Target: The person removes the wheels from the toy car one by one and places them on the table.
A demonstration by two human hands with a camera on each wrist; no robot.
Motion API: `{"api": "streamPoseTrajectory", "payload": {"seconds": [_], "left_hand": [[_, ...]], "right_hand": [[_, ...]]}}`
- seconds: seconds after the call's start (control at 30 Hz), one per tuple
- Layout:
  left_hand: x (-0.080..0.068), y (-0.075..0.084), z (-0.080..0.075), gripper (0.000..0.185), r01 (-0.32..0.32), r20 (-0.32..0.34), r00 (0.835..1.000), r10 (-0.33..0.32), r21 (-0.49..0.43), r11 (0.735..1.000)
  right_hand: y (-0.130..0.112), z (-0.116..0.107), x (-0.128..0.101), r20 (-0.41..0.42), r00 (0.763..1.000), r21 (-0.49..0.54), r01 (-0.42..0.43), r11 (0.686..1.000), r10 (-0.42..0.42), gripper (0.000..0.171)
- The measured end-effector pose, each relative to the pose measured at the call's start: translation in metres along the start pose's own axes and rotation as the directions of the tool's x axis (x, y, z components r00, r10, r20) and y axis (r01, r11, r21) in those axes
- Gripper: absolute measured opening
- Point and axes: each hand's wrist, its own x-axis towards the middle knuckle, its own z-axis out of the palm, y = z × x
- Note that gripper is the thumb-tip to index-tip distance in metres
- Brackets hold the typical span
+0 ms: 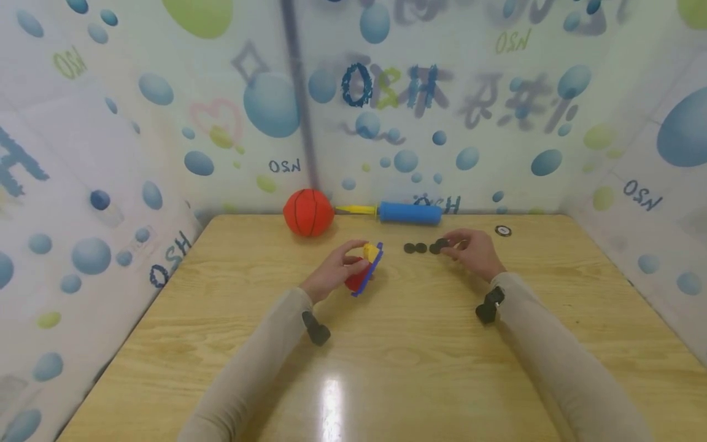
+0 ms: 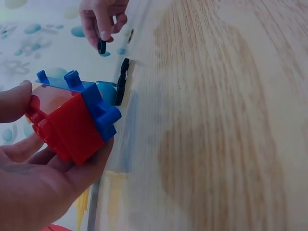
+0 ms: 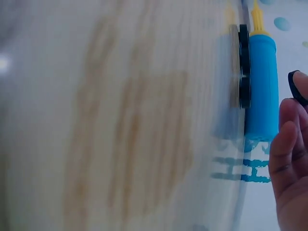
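Observation:
In the head view my left hand (image 1: pixel 330 273) grips a toy vehicle body made of red, blue and yellow plastic (image 1: pixel 358 279), tilted above the table. Seen from the left wrist, the red block (image 2: pixel 77 127) sits against a blue base (image 2: pixel 102 115) with small clips, thumb on one side and fingers beneath. My right hand (image 1: pixel 476 253) pinches a small black toy wheel (image 2: pixel 101 46) between thumb and fingertips, held off the table. Just below and left of it, several black wheels (image 1: pixel 415 248) lie in a row, also visible as dark discs (image 3: pixel 245 67) in the right wrist view.
A red ball with black lines (image 1: pixel 309 212) and a blue hand pump (image 1: pixel 410 213) with a yellow end lie at the table's back edge. A small round black-and-white disc (image 1: pixel 503 231) is at the back right. Patterned walls (image 1: pixel 331 141) enclose the wooden table (image 1: pixel 409 344).

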Motion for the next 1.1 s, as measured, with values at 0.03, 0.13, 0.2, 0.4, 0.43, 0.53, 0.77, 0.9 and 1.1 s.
{"api": "streamPoseTrajectory", "payload": {"seconds": [0.03, 0.13, 0.2, 0.4, 0.43, 0.53, 0.77, 0.9, 1.1], "left_hand": [[0.0, 0.0, 0.0, 0.053, 0.004, -0.006, 1.0, -0.004, 0.006, 1.0], [0.001, 0.0, 0.001, 0.048, 0.017, -0.025, 1.0, -0.016, 0.018, 1.0], [0.002, -0.001, 0.002, 0.045, 0.023, -0.041, 0.999, -0.022, 0.029, 0.999], [0.001, 0.001, 0.002, 0.042, -0.001, -0.066, 0.998, 0.004, 0.054, 0.999], [0.001, 0.001, 0.002, 0.042, -0.009, -0.067, 0.998, 0.012, 0.054, 0.999], [0.001, 0.001, 0.002, 0.044, -0.039, -0.067, 0.997, 0.042, 0.048, 0.998], [0.0, 0.001, 0.002, 0.05, -0.089, -0.049, 0.995, 0.092, 0.048, 0.995], [-0.001, 0.002, 0.002, 0.05, -0.108, -0.045, 0.993, 0.111, 0.053, 0.993], [-0.002, 0.002, 0.003, 0.045, -0.124, -0.043, 0.991, 0.127, 0.072, 0.99]], "right_hand": [[0.001, -0.001, 0.0, -0.001, 1.0, -0.003, -0.007, 1.0, 0.007, 0.034], [0.001, -0.003, 0.002, 0.007, 1.0, -0.024, -0.019, 1.0, 0.019, 0.035], [0.001, -0.005, 0.003, 0.018, 0.999, -0.057, -0.026, 0.998, 0.027, 0.035], [0.001, -0.011, 0.007, 0.042, 0.997, -0.16, -0.062, 0.985, 0.069, 0.035], [0.002, -0.011, 0.008, 0.044, 0.996, -0.169, -0.071, 0.983, 0.079, 0.034], [0.003, -0.012, 0.01, 0.049, 0.993, -0.186, -0.094, 0.978, 0.104, 0.032], [0.004, -0.013, 0.008, 0.079, 0.983, -0.219, -0.144, 0.965, 0.164, 0.033], [0.006, -0.012, 0.009, 0.095, 0.98, -0.242, -0.147, 0.959, 0.175, 0.034], [0.006, -0.011, 0.012, 0.111, 0.978, -0.271, -0.139, 0.953, 0.175, 0.033]]}}
